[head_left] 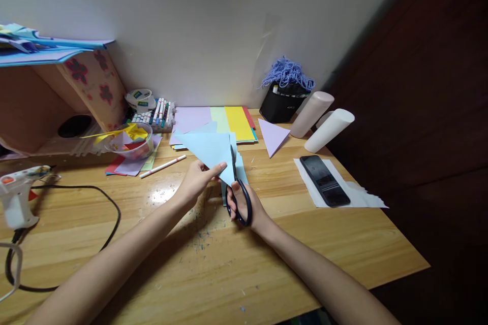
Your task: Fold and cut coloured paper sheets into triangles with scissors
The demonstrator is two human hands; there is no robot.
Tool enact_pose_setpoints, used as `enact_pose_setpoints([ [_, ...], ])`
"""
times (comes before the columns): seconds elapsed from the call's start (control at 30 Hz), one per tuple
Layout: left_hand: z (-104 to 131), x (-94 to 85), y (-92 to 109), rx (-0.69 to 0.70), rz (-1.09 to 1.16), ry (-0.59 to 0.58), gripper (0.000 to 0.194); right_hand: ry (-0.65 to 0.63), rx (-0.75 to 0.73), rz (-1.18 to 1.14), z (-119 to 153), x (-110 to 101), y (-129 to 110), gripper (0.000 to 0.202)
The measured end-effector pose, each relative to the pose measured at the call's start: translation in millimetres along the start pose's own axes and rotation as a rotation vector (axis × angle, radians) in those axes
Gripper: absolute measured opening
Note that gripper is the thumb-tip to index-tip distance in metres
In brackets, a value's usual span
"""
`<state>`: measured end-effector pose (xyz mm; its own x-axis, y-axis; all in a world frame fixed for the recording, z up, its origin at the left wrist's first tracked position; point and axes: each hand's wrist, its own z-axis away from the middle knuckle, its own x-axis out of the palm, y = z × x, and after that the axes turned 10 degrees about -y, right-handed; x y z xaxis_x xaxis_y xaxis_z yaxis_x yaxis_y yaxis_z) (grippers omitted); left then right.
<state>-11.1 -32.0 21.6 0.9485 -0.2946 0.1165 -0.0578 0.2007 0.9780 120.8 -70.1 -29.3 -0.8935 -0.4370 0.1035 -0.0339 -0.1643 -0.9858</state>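
Note:
Pinched by my left hand (201,179), a folded sheet of light blue paper (211,151) is held above the table, its left corner pointing away to the left. My right hand (249,203) grips dark-handled scissors (244,208), with fingers through the loops. The scissor blades lie along the right part of the blue paper, pointing away from me. A strip of the paper hangs to the right of the blades. How far the blades are apart is hard to make out.
Behind the hands lie coloured sheets (238,123). A purple paper triangle (273,137), a phone (324,180) and two white cylinders (330,130) are on the right. Leftward are a white marker (163,166), a plastic bowl (133,152) of paper scraps and a glue gun (18,198) with cable.

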Motion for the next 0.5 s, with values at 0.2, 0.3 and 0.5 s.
enact_pose_setpoints([
  [0.2,-6.6,-5.6,-7.0,0.053,0.211,0.033,0.039,-0.042,-0.023,-0.015,3.1,1.5,1.3,0.052],
  [0.3,-8.9,-7.6,-8.2,0.096,0.221,0.136,0.043,-0.052,0.015,0.012,4.2,3.4,3.3,0.053],
  [0.5,-5.1,-3.1,-9.9,0.242,-0.028,0.232,0.036,-0.086,-0.016,0.039,5.7,5.6,-3.2,0.060],
])
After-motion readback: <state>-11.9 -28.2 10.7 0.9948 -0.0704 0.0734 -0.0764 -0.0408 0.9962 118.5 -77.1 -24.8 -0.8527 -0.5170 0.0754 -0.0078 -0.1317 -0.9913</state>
